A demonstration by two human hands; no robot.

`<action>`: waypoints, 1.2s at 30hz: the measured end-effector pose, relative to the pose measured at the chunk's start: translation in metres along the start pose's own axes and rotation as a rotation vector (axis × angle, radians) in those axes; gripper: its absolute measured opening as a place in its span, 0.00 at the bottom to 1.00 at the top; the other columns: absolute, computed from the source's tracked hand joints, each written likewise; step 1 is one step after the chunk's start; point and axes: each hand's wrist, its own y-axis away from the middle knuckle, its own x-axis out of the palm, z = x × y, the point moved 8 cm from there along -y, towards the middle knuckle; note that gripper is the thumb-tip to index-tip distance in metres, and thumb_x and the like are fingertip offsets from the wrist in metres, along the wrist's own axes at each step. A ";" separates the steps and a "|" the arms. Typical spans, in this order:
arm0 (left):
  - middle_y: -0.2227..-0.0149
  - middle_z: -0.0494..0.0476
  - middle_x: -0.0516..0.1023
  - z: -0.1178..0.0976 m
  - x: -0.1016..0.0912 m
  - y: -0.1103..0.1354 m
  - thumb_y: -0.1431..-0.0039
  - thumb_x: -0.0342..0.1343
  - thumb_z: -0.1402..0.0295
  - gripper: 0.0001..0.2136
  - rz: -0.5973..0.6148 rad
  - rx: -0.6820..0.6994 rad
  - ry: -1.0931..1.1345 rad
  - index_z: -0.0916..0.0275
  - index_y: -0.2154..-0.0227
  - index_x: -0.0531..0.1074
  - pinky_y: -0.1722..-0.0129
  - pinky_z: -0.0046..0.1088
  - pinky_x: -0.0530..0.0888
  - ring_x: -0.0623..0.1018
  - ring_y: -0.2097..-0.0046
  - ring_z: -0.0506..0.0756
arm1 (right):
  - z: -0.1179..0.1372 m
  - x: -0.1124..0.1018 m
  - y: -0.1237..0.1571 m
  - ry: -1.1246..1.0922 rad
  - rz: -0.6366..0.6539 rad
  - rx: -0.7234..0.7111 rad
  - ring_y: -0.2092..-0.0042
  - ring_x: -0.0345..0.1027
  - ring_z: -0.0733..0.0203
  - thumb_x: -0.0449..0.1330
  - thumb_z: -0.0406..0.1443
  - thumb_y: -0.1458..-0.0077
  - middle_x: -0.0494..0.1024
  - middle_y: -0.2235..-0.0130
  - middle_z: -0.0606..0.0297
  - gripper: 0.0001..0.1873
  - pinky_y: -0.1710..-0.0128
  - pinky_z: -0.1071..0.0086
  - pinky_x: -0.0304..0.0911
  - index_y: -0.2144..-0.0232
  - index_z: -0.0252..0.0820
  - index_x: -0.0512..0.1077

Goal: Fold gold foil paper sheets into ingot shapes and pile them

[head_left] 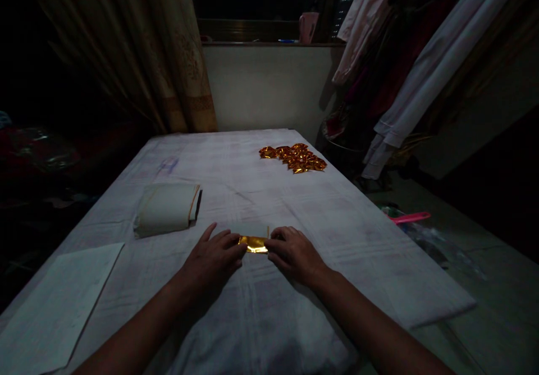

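A sheet of gold foil paper (254,245) lies on the cloth-covered table in front of me. Its near edge shows as a shiny gold strip, with a dull pale part behind it. My left hand (217,254) pinches the strip's left end, its thumb raised slightly at the side. On the right end, the fingers of my right hand (297,252) are closed on the same paper. A stack of pale paper (166,209) sits beyond my left hand. Farther off to the right is a pile of folded gold foil pieces (304,160).
A pale flat sheet (63,307) lies at the table's left front. The table's cover (379,274) is wrinkled. Clothes (416,77) hang at the right, a curtain (168,55) at the back left. A pink cup (309,27) stands on the sill. The room is dim.
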 end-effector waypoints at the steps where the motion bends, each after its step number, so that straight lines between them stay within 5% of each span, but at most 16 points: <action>1: 0.49 0.54 0.79 0.001 0.000 -0.002 0.37 0.58 0.74 0.14 -0.001 -0.001 0.001 0.54 0.51 0.72 0.37 0.57 0.60 0.77 0.47 0.60 | 0.002 -0.001 -0.001 0.015 0.012 -0.020 0.55 0.67 0.54 0.65 0.33 0.43 0.75 0.54 0.59 0.14 0.56 0.62 0.61 0.53 0.47 0.77; 8: 0.62 0.58 0.80 -0.010 0.014 -0.016 0.37 0.49 0.79 0.10 0.077 0.038 -0.118 0.63 0.59 0.73 0.42 0.50 0.68 0.80 0.60 0.58 | 0.010 0.000 -0.010 0.065 0.048 -0.077 0.54 0.67 0.52 0.66 0.37 0.43 0.76 0.54 0.57 0.07 0.57 0.60 0.59 0.60 0.44 0.77; 11: 0.62 0.61 0.80 -0.011 0.018 -0.016 0.38 0.47 0.79 0.11 0.060 0.067 -0.139 0.65 0.60 0.73 0.47 0.47 0.72 0.80 0.60 0.60 | 0.013 0.004 -0.015 0.056 0.049 -0.112 0.54 0.67 0.52 0.65 0.37 0.42 0.77 0.55 0.57 0.12 0.56 0.60 0.59 0.55 0.44 0.76; 14: 0.59 0.62 0.81 -0.009 0.014 -0.013 0.37 0.46 0.78 0.11 0.005 0.083 -0.119 0.64 0.59 0.73 0.49 0.45 0.74 0.80 0.59 0.59 | 0.017 0.008 -0.018 0.064 0.034 -0.158 0.55 0.67 0.54 0.63 0.36 0.40 0.78 0.55 0.59 0.18 0.57 0.61 0.58 0.47 0.48 0.73; 20: 0.51 0.63 0.81 -0.008 0.010 -0.002 0.34 0.46 0.77 0.13 -0.075 0.042 -0.084 0.64 0.53 0.72 0.43 0.46 0.72 0.80 0.51 0.60 | 0.017 0.009 -0.012 0.046 -0.043 -0.196 0.60 0.69 0.58 0.59 0.37 0.35 0.81 0.61 0.63 0.08 0.59 0.63 0.57 0.61 0.49 0.79; 27: 0.43 0.66 0.76 -0.014 0.024 0.014 0.30 0.46 0.69 0.17 -0.163 -0.076 0.032 0.66 0.42 0.66 0.39 0.50 0.69 0.74 0.41 0.61 | 0.013 0.010 -0.008 -0.057 0.001 -0.199 0.58 0.72 0.58 0.59 0.36 0.34 0.82 0.58 0.63 0.07 0.58 0.63 0.58 0.58 0.48 0.78; 36: 0.37 0.62 0.67 -0.017 0.021 0.016 0.33 0.51 0.67 0.20 -0.044 -0.130 0.177 0.56 0.40 0.66 0.37 0.51 0.68 0.67 0.37 0.64 | 0.006 0.007 -0.014 -0.096 -0.003 -0.134 0.58 0.70 0.58 0.55 0.35 0.32 0.81 0.59 0.61 0.09 0.57 0.63 0.58 0.62 0.43 0.75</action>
